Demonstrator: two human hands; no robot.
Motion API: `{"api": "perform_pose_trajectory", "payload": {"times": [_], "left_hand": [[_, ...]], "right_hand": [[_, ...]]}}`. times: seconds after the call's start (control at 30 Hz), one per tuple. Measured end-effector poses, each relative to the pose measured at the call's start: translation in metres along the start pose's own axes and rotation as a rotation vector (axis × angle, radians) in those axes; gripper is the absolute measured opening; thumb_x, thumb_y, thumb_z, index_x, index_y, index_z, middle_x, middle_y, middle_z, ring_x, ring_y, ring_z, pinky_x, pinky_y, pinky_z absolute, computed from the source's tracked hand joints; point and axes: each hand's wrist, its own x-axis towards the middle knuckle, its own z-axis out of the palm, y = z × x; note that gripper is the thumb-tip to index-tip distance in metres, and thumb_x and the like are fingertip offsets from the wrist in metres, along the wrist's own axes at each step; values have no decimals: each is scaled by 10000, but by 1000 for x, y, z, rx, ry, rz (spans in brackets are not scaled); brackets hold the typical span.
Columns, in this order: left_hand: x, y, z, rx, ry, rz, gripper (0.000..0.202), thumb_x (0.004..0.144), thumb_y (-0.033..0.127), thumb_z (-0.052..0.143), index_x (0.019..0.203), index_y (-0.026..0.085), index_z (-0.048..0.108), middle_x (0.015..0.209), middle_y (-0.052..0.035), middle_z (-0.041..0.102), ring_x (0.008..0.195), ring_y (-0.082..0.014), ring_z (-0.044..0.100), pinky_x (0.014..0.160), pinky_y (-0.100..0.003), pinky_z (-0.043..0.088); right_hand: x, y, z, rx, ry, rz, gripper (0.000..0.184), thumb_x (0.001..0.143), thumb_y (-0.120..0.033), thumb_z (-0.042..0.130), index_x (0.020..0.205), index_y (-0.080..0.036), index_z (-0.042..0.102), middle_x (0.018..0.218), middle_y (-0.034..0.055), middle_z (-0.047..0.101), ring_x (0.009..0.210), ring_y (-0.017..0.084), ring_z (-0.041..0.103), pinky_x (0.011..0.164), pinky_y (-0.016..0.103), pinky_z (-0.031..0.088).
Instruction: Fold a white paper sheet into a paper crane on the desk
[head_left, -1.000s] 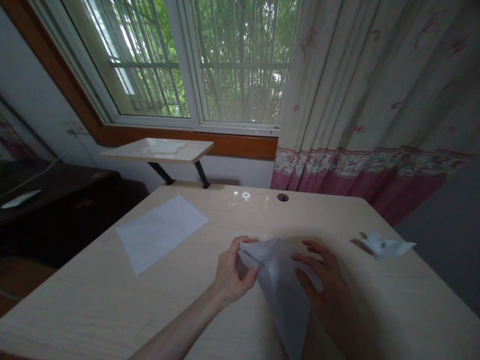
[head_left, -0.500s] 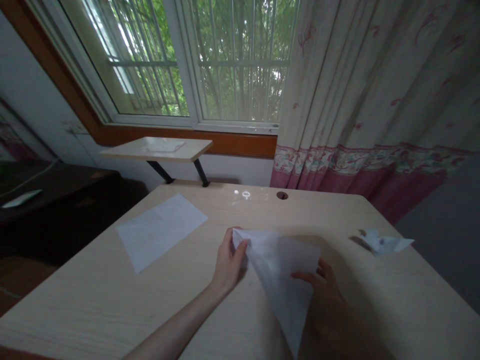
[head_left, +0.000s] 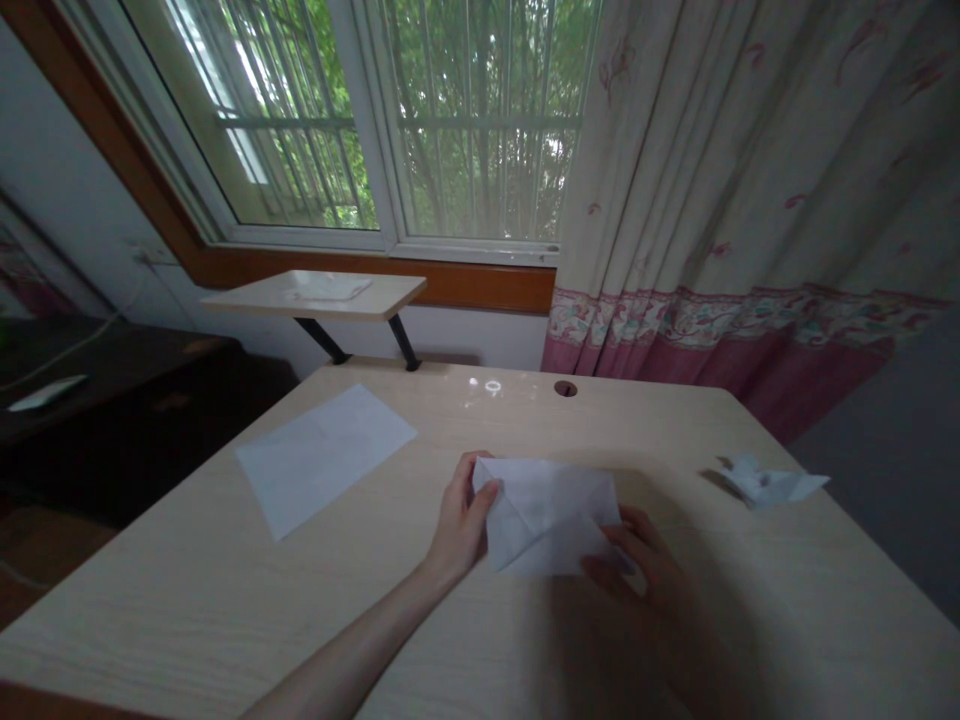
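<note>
A folded sheet of white paper (head_left: 551, 505) is held above the wooden desk (head_left: 247, 610), now roughly rectangular with diagonal creases on its left side. My left hand (head_left: 457, 520) grips its upper left corner, thumb on top and fingers behind. At the paper's lower right edge is my right hand (head_left: 645, 570), its fingers and thumb on the folded part; shadow obscures some of this grip. To the left a flat sheet of white paper (head_left: 326, 460) lies on the desk. A small folded paper piece (head_left: 772, 487) sits near the desk's right edge.
A small raised shelf (head_left: 394, 293) on black legs stands at the back left, with something white on it. Behind the desk are a barred window (head_left: 480, 140) and a long curtain (head_left: 720, 200). A round cable hole (head_left: 565, 389) is near the back edge.
The paper's long point that hung toward me has been folded up, so the triangle has become a shorter rectangle. My right hand has shifted slightly; the left keeps its corner.
</note>
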Motion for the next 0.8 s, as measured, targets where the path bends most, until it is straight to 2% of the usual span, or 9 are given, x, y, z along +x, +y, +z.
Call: {"api": "perform_pose_trajectory", "payload": {"times": [0.1, 0.2, 0.33, 0.4, 0.5, 0.6, 0.7, 0.8], "left_hand": [[-1, 2, 0, 33, -42, 10, 295, 886, 404, 531, 1073, 178, 557, 966, -42, 605, 909, -218, 552, 807, -292, 427], [-2, 0, 0, 5, -87, 12, 401, 934, 473, 430, 1153, 161, 557, 1108, -99, 610, 1028, -259, 546, 906, -344, 403], [-1, -8, -2, -99, -116, -29, 455, 930, 494, 403, 1193, 159, 563, 1168, -118, 614, 1057, -280, 559, 914, -358, 409], [-1, -11, -2, -140, -147, -59, 446, 891, 451, 460, 1221, 164, 548, 1175, -110, 621, 1053, -286, 571, 882, -351, 429], [-2, -12, -1, -195, -214, -91, 519, 778, 303, 587, 1275, 182, 497, 1192, -90, 622, 1058, -279, 577, 849, -323, 435], [-3, -8, 3, -249, -257, -135, 591, 724, 190, 654, 1284, 221, 468, 1182, -75, 630, 1020, -250, 600, 805, -283, 434], [-5, -1, 7, -324, -308, -192, 515, 782, 278, 666, 1264, 225, 491, 1120, -83, 657, 926, -235, 632, 758, -278, 441], [-6, 5, 7, -379, -345, -216, 491, 856, 503, 568, 1244, 204, 535, 1099, -109, 656, 958, -261, 621, 778, -312, 446]], "right_hand": [[2, -5, 4, 21, 31, 43, 233, 796, -442, 607, 884, -249, 702, 1091, 80, 628, 889, 219, 658, 764, 338, 555], [4, -8, 4, 20, 93, 48, 234, 770, -437, 621, 887, -251, 700, 1071, 72, 648, 891, 229, 664, 775, 358, 555], [7, -9, 1, 6, 140, 23, 211, 775, -423, 612, 884, -260, 686, 1043, 61, 673, 890, 230, 669, 787, 370, 547], [7, -11, 0, 1, 149, 22, 197, 787, -424, 600, 879, -267, 677, 1037, 53, 680, 866, 223, 674, 775, 363, 544], [8, -14, 0, 1, 174, 35, 210, 772, -440, 603, 875, -267, 660, 980, 47, 698, 836, 225, 677, 751, 354, 541], [7, -19, 1, -6, 174, 123, 261, 752, -468, 607, 903, -257, 639, 899, 44, 712, 795, 230, 679, 712, 353, 538], [6, -21, 2, 7, 153, 192, 301, 761, -496, 596, 937, -252, 614, 879, 41, 716, 775, 229, 683, 678, 342, 534], [7, -19, 5, 56, 184, 193, 336, 761, -508, 607, 966, -242, 596, 929, 58, 711, 815, 236, 684, 678, 327, 535]]}}
